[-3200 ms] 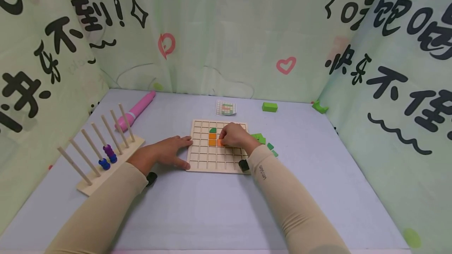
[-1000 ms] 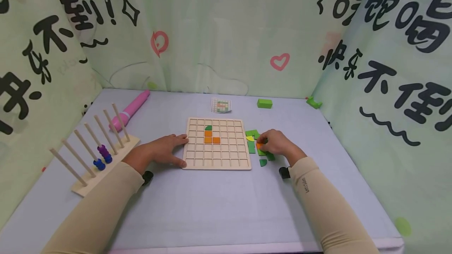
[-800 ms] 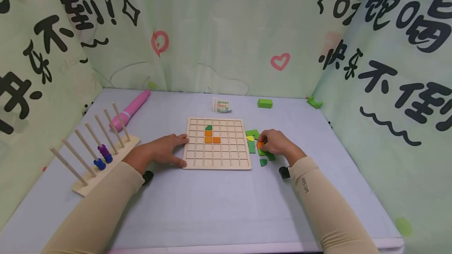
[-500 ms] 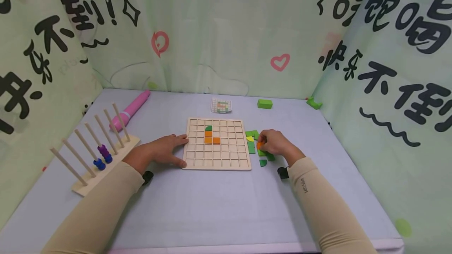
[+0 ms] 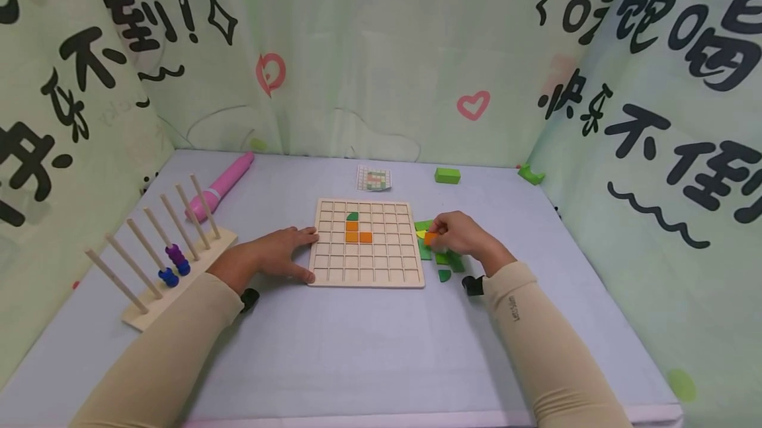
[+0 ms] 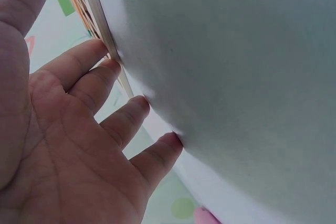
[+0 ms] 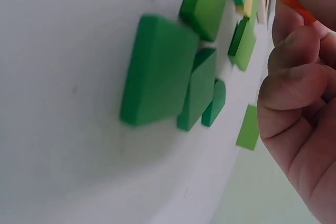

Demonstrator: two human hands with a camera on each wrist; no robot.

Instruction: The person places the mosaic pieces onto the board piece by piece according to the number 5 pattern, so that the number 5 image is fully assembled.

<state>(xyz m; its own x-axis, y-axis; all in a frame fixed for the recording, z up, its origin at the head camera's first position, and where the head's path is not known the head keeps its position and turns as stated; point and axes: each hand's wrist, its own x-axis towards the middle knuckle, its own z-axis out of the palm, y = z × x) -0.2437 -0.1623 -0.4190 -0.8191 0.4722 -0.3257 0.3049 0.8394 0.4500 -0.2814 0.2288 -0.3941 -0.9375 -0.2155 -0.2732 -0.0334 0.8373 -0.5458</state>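
Pinching orange tile [image 5: 430, 239]: right hand [image 5: 461, 235], shifted toward ten o'clock | tile seemingly lifted off green pieces [image 7: 160, 72], unplaced | left hand [image 5: 278, 253]: spread, touching board [image 5: 389, 264], nine-o'clock edge

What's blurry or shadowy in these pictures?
Right wrist view: the nearest dark green block looks soft-edged, with a shadow on the table; left wrist view: grey shade spreads beside the board and fingers; head view: fairly even light, a faint shadow beside the right sleeve.
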